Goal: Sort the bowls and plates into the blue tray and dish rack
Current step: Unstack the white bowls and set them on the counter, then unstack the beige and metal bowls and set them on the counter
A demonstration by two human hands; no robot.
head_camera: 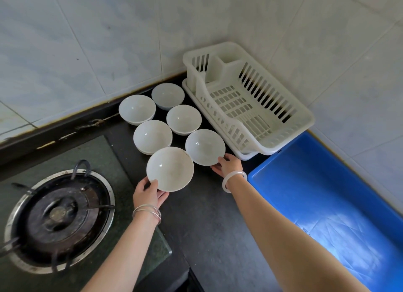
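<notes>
Now my left hand (148, 193) pinches the near bowl (170, 168) by its rim, my right hand (227, 166) the next bowl (205, 146), mid-counter (207, 226) beside the rack (310, 119); light, glossy, brittle, I judge, so rims suit.

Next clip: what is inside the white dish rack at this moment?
Nothing shows inside the dish rack: its slatted floor is bare, and the bowls are all outside, to its left. The bottom of the divided compartment at its back end is partly hidden by its own walls.
</notes>
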